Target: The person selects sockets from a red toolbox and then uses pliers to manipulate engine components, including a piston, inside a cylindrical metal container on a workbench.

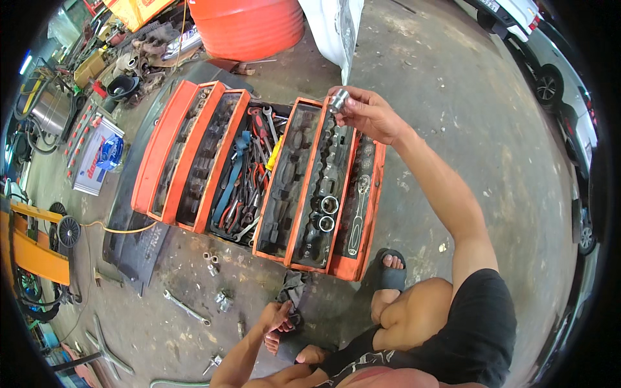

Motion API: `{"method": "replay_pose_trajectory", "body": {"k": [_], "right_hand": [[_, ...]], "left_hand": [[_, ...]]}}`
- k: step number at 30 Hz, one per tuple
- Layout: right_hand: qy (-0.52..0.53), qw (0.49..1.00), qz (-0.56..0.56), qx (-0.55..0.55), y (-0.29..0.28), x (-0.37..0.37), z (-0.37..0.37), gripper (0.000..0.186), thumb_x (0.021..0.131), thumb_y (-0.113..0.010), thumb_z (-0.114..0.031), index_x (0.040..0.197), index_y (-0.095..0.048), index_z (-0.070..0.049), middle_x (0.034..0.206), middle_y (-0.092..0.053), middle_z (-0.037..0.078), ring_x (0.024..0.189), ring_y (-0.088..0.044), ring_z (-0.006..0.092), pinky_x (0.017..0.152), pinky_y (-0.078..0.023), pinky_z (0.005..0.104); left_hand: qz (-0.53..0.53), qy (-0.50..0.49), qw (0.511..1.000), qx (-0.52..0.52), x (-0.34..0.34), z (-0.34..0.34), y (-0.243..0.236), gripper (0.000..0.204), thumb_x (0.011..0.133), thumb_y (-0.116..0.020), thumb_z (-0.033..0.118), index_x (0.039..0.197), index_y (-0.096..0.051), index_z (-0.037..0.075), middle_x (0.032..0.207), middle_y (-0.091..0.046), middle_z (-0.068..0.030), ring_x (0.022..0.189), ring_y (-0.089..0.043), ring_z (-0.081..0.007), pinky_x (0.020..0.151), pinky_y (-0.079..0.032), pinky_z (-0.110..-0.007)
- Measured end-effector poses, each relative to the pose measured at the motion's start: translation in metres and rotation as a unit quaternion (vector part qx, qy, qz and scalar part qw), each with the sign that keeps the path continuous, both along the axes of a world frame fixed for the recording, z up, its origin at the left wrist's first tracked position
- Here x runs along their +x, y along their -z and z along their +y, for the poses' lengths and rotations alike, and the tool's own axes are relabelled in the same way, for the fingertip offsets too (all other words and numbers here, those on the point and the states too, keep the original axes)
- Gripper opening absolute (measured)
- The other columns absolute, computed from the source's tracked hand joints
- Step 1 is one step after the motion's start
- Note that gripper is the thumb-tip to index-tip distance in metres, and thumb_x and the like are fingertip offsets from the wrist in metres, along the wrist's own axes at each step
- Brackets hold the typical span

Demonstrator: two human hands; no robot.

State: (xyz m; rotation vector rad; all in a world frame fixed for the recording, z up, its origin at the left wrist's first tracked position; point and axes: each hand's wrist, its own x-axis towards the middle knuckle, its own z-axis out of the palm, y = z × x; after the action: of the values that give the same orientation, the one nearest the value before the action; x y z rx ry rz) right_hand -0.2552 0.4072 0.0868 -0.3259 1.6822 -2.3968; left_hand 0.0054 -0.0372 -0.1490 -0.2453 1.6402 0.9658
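Observation:
My right hand [372, 116] is closed on a shiny metal socket [338, 101], pinched in the fingertips above the far end of the orange toolbox [346, 267]. Down near my feet, my left hand [277, 317] grips a dark rag [293, 289] that hangs by the toolbox's near end. The toolbox is spread out in cantilever trays. In the tray beneath my right hand, a large socket [330, 205] sits in the black moulded insert beside a second socket [326, 224]. Pliers, screwdrivers and spanners fill the middle well, among them a red-handled tool [260, 123].
On the floor to the left lie a combination spanner [187, 308], a cluster of metal sockets [224, 301] and a four-way wheel wrench [107, 349]. A dark plastic panel [136, 239] rests beside the toolbox. Behind stands a red drum [242, 29]; parked cars [550, 84] line the right.

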Motion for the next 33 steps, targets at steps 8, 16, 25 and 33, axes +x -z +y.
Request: {"method": "replay_pose_trajectory", "body": {"k": [8, 16, 25, 33], "right_hand": [[-0.024, 0.999, 0.031, -0.019, -0.039, 0.026, -0.017, 0.054, 0.092, -0.066, -0.018, 0.14, -0.048, -0.001, 0.127, -0.063, 0.011, 0.092, -0.059, 0.0133, 0.086, -0.05, 0.0305], [-0.01, 0.998, 0.018, 0.054, -0.028, 0.035, -0.012, 0.041, 0.097, -0.06, -0.024, 0.13, -0.057, 0.0, 0.119, -0.065, 0.01, 0.099, -0.058, 0.0131, 0.085, -0.049, 0.0285], [-0.02, 0.939, 0.0, 0.343, 0.057, 0.061, -0.045, 0.027, 0.092, -0.066, -0.011, 0.116, -0.061, 0.001, 0.107, -0.066, 0.004, 0.09, -0.06, 0.0096, 0.083, -0.051, 0.028], [0.01, 0.874, 0.056, 0.483, 0.057, 0.059, -0.052, 0.03, 0.086, -0.068, -0.015, 0.113, -0.065, -0.003, 0.106, -0.064, 0.011, 0.089, -0.062, 0.0206, 0.082, -0.052, 0.0356]], "left_hand": [[0.007, 0.001, 1.0, 0.008, 0.002, -0.003, 0.007, 0.061, 0.102, -0.045, 0.048, 0.068, -0.057, -0.002, 0.063, -0.067, -0.0177, 0.048, -0.065, -0.0226, 0.041, -0.05, -0.031], [-0.011, -0.01, 1.0, -0.007, 0.003, -0.001, 0.01, 0.059, 0.101, -0.046, 0.047, 0.068, -0.056, 0.0, 0.061, -0.066, -0.0157, 0.047, -0.065, -0.0221, 0.04, -0.05, -0.031], [0.008, 0.014, 1.0, -0.006, -0.002, 0.003, 0.0, 0.059, 0.102, -0.046, 0.046, 0.066, -0.055, 0.001, 0.06, -0.065, -0.0159, 0.047, -0.065, -0.0227, 0.04, -0.05, -0.032], [0.016, 0.012, 1.0, -0.001, -0.001, -0.003, -0.002, 0.06, 0.102, -0.046, 0.048, 0.067, -0.055, -0.001, 0.06, -0.066, -0.0156, 0.049, -0.066, -0.0218, 0.041, -0.051, -0.032]]}}
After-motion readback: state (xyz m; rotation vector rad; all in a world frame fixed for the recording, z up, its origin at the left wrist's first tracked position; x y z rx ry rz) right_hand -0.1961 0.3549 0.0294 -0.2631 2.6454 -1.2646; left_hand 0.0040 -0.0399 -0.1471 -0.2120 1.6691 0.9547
